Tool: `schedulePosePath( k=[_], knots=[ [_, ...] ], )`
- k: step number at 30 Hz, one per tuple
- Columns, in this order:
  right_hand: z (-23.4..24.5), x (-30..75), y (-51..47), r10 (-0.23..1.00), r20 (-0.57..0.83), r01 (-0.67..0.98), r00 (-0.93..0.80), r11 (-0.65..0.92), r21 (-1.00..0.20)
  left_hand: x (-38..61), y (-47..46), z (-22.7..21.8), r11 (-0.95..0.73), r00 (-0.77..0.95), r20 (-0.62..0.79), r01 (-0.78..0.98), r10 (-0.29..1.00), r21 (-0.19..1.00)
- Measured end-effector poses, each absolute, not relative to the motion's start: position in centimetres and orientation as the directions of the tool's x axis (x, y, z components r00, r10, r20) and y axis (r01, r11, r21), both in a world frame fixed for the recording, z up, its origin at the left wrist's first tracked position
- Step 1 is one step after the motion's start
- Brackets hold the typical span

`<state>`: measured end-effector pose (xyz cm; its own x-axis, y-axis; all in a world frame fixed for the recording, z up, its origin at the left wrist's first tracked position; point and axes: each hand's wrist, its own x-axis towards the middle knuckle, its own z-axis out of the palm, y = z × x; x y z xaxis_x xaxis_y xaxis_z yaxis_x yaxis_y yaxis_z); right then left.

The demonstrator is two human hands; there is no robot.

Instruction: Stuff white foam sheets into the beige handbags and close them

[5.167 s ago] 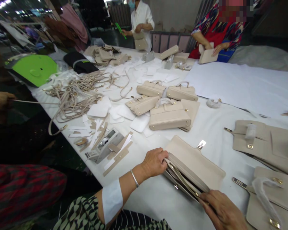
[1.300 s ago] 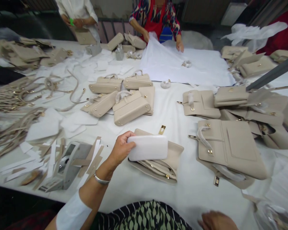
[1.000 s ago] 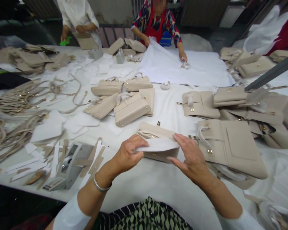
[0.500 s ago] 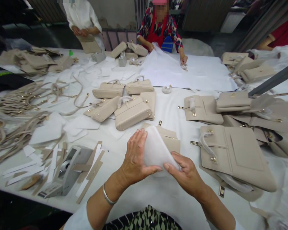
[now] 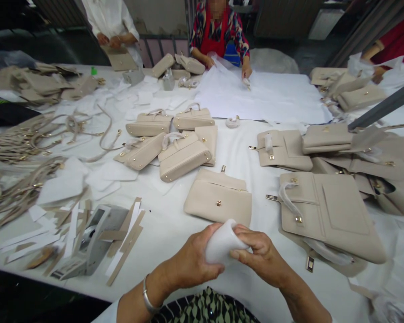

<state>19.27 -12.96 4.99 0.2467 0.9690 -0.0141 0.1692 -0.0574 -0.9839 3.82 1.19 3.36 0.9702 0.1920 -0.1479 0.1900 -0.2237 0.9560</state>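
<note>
Between my two hands is a white foam sheet (image 5: 222, 244), curled into a rolled shape above the near edge of the table. My left hand (image 5: 194, 258) grips its left side, with the thumb along the bottom. On the right side, my right hand (image 5: 261, 253) pinches it between thumb and fingers. Just beyond my hands a beige handbag (image 5: 218, 197) lies flat, its gold clasp facing up and a gold-tipped tab pointing away. Another flat beige handbag (image 5: 333, 215), its handle wrapped in clear film, lies to the right of my right hand.
A grey tape dispenser (image 5: 90, 242) stands at left among paper and beige strips. Beige straps (image 5: 16, 139) and white foam sheets (image 5: 62, 184) lie beyond it. Several upright bags (image 5: 185, 157) sit mid-table. A metal bar (image 5: 384, 103) slants in at right. Co-workers stand across the table.
The foam sheet has gone from flat to curled and has come down nearer to me, uncovering the bag behind it. Both hands remain on it; my left fingers have closed round it.
</note>
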Motion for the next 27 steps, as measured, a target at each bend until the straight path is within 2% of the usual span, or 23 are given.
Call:
schedulePosePath(
  k=[2, 4, 5, 7, 10, 14, 16, 19, 21, 22, 24, 26, 27],
  knots=[
    [4.5, 19.5, -13.1, 0.914, 0.008, 0.281, 0.405, -0.116, -0.953, 4.0, 1.0, 3.1, -0.243, 0.95, -0.162, 0.229, 0.268, 0.942],
    [4.2, 19.6, -13.3, 0.85, 0.01, 0.363, 0.527, -0.215, -0.907, 4.3, 1.1, 2.8, -0.323, 0.954, -0.119, 0.208, 0.276, 0.923],
    [4.2, 19.6, -13.4, 0.852, -0.013, 0.384, 0.523, -0.249, -0.889, 4.4, 1.2, 2.7, -0.376, 0.965, -0.087, 0.179, 0.248, 0.909],
    [4.4, 19.9, -13.7, 0.908, -0.103, 0.39, 0.406, -0.275, -0.879, 4.9, 1.7, 2.5, -0.475, 0.987, -0.041, 0.112, 0.157, 0.873],
    [4.8, 20.5, -14.0, 0.939, -0.224, 0.351, 0.262, -0.308, -0.884, 5.9, 2.5, 2.4, -0.548, 0.998, -0.045, 0.059, 0.039, 0.834],
    [4.4, 21.0, -14.1, 0.906, -0.309, 0.283, 0.29, -0.39, -0.876, 7.6, 3.3, 2.3, -0.517, 0.996, -0.075, 0.039, -0.049, 0.855],
    [3.5, 21.1, -14.4, 0.896, -0.271, 0.316, 0.353, -0.387, -0.866, 8.6, 3.5, 2.3, -0.466, 0.993, -0.101, 0.058, -0.068, 0.883],
    [2.1, 21.2, -14.9, 0.887, -0.102, 0.414, 0.45, -0.308, -0.856, 10.3, 4.1, 2.8, -0.369, 0.98, -0.175, 0.127, -0.098, 0.921],
    [1.4, 21.5, -15.5, 0.837, -0.026, 0.432, 0.546, -0.308, -0.848, 11.4, 5.1, 3.5, -0.332, 0.977, -0.175, 0.126, -0.124, 0.935],
    [1.1, 21.8, -15.7, 0.789, -0.012, 0.413, 0.614, -0.334, -0.847, 12.0, 5.9, 3.7, -0.337, 0.984, -0.146, 0.105, -0.101, 0.936],
    [0.7, 22.4, -16.3, 0.668, -0.034, 0.322, 0.743, -0.401, -0.858, 13.2, 7.8, 3.8, -0.436, 0.997, -0.057, 0.076, 0.056, 0.897],
    [0.1, 23.1, -16.8, 0.546, -0.081, 0.196, 0.834, -0.43, -0.882, 14.4, 10.0, 3.1, -0.608, 0.974, -0.008, 0.149, 0.228, 0.78],
    [-0.2, 23.5, -17.0, 0.484, -0.105, 0.126, 0.869, -0.42, -0.899, 14.9, 10.9, 2.4, -0.681, 0.964, -0.032, 0.209, 0.264, 0.702]
  ],
)
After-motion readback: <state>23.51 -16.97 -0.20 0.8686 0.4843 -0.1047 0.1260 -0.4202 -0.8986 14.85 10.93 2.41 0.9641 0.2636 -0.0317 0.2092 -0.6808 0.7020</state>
